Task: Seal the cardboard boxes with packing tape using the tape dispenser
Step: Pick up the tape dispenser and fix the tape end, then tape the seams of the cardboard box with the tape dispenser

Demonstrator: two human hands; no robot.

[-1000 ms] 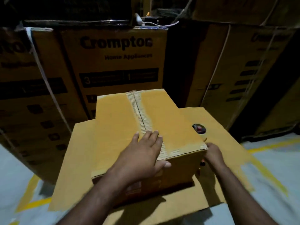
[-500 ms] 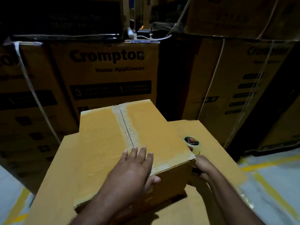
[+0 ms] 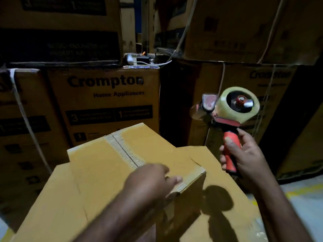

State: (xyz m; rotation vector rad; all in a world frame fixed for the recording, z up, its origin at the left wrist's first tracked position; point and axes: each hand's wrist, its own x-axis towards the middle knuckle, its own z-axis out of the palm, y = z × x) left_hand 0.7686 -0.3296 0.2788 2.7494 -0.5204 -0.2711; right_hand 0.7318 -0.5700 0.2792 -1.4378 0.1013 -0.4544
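Observation:
A small brown cardboard box (image 3: 104,165) sits closed on a larger flat carton (image 3: 216,231), its centre seam showing bare torn strips. My left hand (image 3: 152,179) rests on the box's near right top edge, blurred, thumb over the corner. Raised to the right of the box, my right hand (image 3: 244,154) grips the red handle of the tape dispenser (image 3: 232,110). The dispenser carries a roll of clear tape and its cutter end points left, above the box's level.
Tall printed appliance cartons (image 3: 108,102) stacked with white strapping form a wall close behind and to both sides. A charger and white cable (image 3: 139,60) lie on a carton top. Grey floor with yellow lines (image 3: 300,194) shows at right.
My right hand has picked the tape dispenser off the larger carton beside the box and lifted it up. My left hand slid from the seam toward the box's near right corner.

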